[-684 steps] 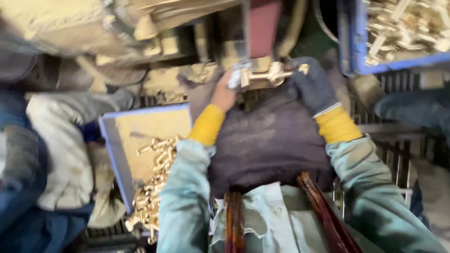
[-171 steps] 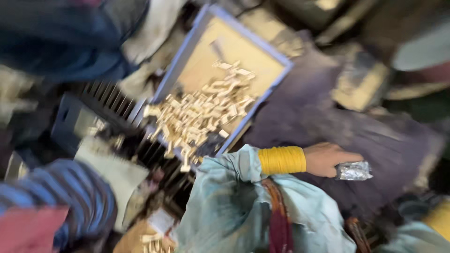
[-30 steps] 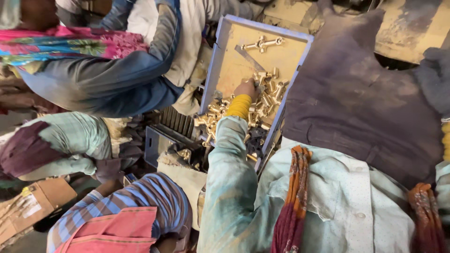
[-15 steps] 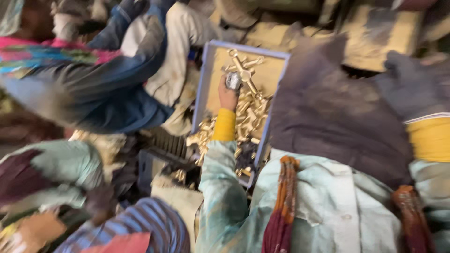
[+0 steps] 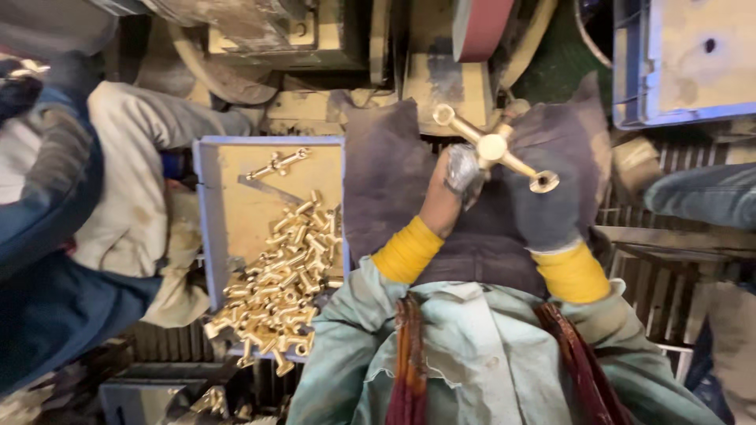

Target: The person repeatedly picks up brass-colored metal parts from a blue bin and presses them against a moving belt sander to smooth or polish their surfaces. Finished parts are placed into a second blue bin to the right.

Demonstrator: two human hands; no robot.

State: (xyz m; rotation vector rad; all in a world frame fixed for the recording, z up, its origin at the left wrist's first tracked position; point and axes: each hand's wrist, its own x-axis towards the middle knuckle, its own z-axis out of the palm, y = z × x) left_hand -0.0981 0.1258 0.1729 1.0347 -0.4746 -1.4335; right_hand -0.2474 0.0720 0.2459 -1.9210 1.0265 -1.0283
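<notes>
Both hands raised together over a dark purple-grey cloth [image 5: 386,185] spread across the lap; between them a brass cross-shaped fitting with four tubular arms [image 5: 492,148], tilted, one arm toward the upper left, one toward the lower right; left hand [image 5: 455,182], fingertips wrapped in silvery tape, closed on the fitting at its lower left side; right hand [image 5: 551,185], in a dark grey glove, closed on the fitting from below and right, open end of the lower-right arm showing above the glove; yellow cuffs [image 5: 407,250] at both wrists, pale green sleeves [image 5: 339,346] below; blue-rimmed tray with a tan floor [image 5: 206,169] just beside the cloth's left edge; heap of small brass fittings [image 5: 279,283] piled toward the tray's near edge and spilling over it; one long brass piece [image 5: 276,164] alone near the tray's far edge; dusty machine with a reddish belt [image 5: 482,27] beyond the cloth; second blue tray [image 5: 630,71] at upper right; another person's light trouser leg [image 5: 126,173] left of the tray.
</notes>
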